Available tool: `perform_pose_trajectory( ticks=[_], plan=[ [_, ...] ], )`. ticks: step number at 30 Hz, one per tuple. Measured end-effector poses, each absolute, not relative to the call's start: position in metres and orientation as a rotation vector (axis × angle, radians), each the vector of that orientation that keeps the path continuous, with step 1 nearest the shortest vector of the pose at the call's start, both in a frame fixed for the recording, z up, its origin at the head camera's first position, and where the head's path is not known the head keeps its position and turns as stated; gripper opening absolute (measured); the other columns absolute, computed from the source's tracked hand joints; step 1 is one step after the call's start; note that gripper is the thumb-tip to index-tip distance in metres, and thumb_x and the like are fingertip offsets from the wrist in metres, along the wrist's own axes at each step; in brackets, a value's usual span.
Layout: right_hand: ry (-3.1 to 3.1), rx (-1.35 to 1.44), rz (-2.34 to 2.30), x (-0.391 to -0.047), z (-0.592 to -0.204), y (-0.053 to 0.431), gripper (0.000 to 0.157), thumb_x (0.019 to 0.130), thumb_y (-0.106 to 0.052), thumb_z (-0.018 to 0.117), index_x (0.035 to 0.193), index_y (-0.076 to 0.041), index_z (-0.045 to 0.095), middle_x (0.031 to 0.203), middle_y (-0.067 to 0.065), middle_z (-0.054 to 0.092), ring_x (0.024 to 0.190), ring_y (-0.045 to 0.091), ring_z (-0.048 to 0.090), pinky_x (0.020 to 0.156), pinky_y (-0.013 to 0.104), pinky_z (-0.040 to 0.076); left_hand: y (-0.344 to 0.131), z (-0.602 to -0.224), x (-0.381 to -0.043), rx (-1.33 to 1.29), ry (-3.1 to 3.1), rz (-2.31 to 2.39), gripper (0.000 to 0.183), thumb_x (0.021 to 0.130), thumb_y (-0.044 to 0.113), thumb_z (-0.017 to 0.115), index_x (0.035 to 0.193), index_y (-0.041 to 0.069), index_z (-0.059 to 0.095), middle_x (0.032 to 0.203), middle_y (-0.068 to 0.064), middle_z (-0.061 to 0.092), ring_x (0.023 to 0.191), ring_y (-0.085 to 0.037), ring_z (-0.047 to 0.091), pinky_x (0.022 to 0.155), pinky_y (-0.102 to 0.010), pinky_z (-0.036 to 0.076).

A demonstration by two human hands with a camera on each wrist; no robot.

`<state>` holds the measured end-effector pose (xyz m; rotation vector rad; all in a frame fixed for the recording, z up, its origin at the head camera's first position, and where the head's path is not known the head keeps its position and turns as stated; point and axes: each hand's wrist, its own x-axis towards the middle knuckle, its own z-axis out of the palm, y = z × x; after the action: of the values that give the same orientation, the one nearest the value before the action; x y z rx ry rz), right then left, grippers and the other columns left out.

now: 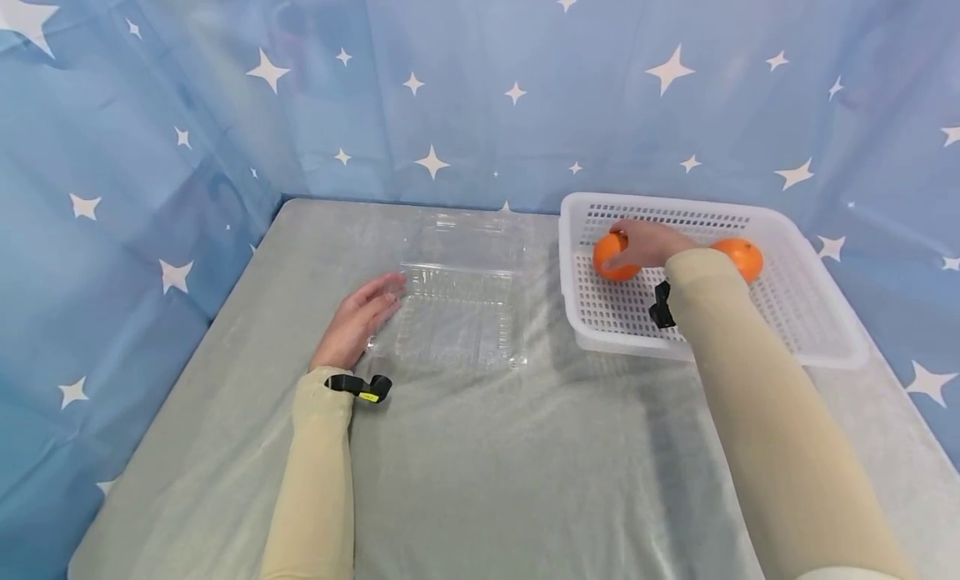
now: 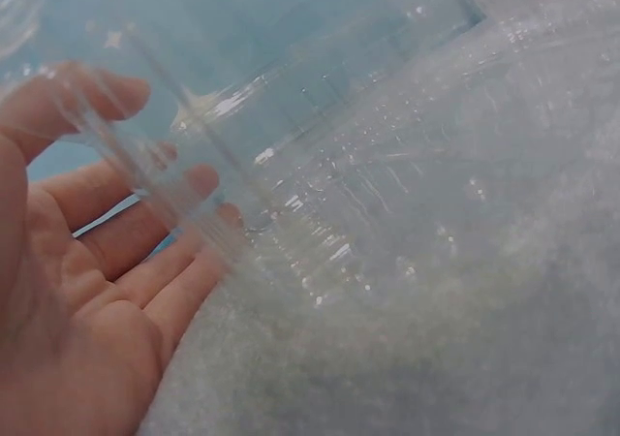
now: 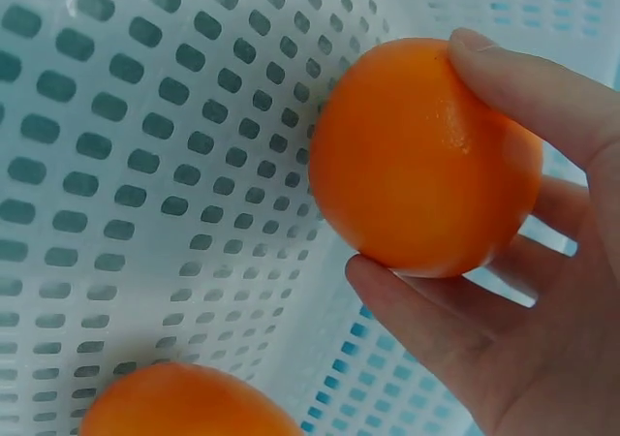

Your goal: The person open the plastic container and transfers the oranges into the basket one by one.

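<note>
My right hand point(image 1: 651, 243) grips an orange point(image 1: 611, 255) inside the white perforated basket point(image 1: 828, 334). The right wrist view shows thumb and fingers spread around that orange point(image 3: 426, 155). A second orange point(image 1: 738, 257) lies in the basket, partly behind my right forearm. My left hand point(image 1: 358, 320) is at the left side of a clear plastic clamshell box point(image 1: 457, 313), its lid laid back towards the curtain. In the left wrist view, the fingers point(image 2: 155, 233) are loosely extended beside the box's clear wall; whether they touch it I cannot tell.
A grey cloth covers the table point(image 1: 480, 472). Behind it and along both sides hangs a blue curtain point(image 1: 480, 88) with white stars. The basket stands at the back right, with the clear box to its left. Each wrist wears a black camera strap point(image 1: 352, 385).
</note>
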<state>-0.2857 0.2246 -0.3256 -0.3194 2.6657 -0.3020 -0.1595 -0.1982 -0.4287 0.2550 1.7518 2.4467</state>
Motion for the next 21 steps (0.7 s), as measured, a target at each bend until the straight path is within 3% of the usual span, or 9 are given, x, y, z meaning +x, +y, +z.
perform_pose_trajectory(
  ticks=[8,15,21],
  plan=[
    [2.651,-0.301,-0.282,-0.290,-0.324,0.224,0.075,0.080,-0.034,0.064,0.137,-0.001,0.027,0.133,0.022,0.034,0.108,0.035,0.039,0.086,0.052,0.036,-0.197,-0.428,-0.161,0.223,1.791,2.435,0.048,0.092,0.005,0.047,0.136,-0.002,0.031,0.138,-0.017,0.033,0.127,-0.026,0.031,0.103,-0.040,0.026],
    [2.635,-0.309,-0.300,-0.291,-0.325,0.227,0.074,0.081,-0.030,0.064,0.137,-0.001,0.025,0.135,0.022,0.031,0.110,0.035,0.038,0.086,0.052,0.037,-0.200,-0.444,-0.170,0.219,1.807,2.446,0.043,0.092,0.011,0.050,0.133,0.007,0.040,0.135,-0.009,0.040,0.125,-0.020,0.036,0.101,-0.034,0.031],
    [2.627,-0.336,-0.277,-0.291,-0.326,0.226,0.074,0.082,-0.029,0.062,0.139,-0.003,0.023,0.138,0.021,0.028,0.114,0.036,0.035,0.089,0.054,0.033,-0.198,-0.436,-0.165,0.219,1.794,2.448,0.044,0.093,0.007,0.047,0.135,0.002,0.036,0.137,-0.013,0.037,0.127,-0.025,0.032,0.103,-0.039,0.027]
  ],
)
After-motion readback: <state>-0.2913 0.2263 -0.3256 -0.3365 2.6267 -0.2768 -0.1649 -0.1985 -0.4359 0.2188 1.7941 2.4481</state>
